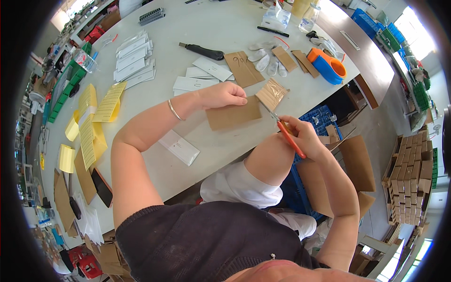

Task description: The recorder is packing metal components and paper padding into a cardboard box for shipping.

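My left hand (pixel 228 95) pinches the top edge of a flat piece of brown cardboard (pixel 230 116) lying over the table's near edge. In my right hand (pixel 304 135) is a pair of scissors with orange-red handles (pixel 292 139). Their blades point up and left, close to the cardboard's right edge; whether they touch it I cannot tell. Just beyond the blades lies a small brown packet with a shiny surface (pixel 272 94). A white printed card in a clear sleeve (pixel 179 147) rests below my left forearm, and more white cards (pixel 197 83) lie beyond my left hand.
A black-handled cutter (pixel 205 51), a marked cardboard piece (pixel 243 69), white gloves (pixel 265 61) and a blue-and-orange tape dispenser (pixel 327 66) lie farther back. Stacked white cards (pixel 135 61) and yellow sheets (pixel 89 127) are at left. A blue crate (pixel 319 122) and open carton (pixel 357 162) stand at right.
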### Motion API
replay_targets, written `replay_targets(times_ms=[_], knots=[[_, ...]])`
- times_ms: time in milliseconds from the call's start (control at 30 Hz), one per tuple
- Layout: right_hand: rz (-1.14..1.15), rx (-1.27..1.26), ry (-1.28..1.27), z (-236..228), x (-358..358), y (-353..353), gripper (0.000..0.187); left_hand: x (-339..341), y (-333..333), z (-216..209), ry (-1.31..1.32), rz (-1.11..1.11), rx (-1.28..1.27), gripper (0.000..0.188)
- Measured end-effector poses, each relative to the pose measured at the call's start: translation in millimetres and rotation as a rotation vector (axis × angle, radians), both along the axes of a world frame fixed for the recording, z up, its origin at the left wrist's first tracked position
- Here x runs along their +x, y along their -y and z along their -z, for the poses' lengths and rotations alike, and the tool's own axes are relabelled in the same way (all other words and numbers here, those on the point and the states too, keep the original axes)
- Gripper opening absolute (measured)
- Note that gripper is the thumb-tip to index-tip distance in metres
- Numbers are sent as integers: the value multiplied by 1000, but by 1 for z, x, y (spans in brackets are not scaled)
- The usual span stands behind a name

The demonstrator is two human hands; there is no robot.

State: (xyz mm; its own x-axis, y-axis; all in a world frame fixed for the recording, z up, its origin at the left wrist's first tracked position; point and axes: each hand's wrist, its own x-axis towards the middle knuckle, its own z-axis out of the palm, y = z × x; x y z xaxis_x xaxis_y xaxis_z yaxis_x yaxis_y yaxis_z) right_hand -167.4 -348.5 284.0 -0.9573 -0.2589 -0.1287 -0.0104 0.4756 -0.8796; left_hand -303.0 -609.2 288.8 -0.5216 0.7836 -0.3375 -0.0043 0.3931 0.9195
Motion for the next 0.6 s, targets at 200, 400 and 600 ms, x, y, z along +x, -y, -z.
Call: replay_targets(times_ms=[200,400,600], knots=[[327,48,-38,13,-7,-25,40,-49,46,-29,-412,204,-287,20],[188,-35,-66,15,-8,-15,47,-120,61,-41,-408,129,-290,12],[323,-232,31,26,-5,-17,46,-145,33,-26,-482,145,-433,19]])
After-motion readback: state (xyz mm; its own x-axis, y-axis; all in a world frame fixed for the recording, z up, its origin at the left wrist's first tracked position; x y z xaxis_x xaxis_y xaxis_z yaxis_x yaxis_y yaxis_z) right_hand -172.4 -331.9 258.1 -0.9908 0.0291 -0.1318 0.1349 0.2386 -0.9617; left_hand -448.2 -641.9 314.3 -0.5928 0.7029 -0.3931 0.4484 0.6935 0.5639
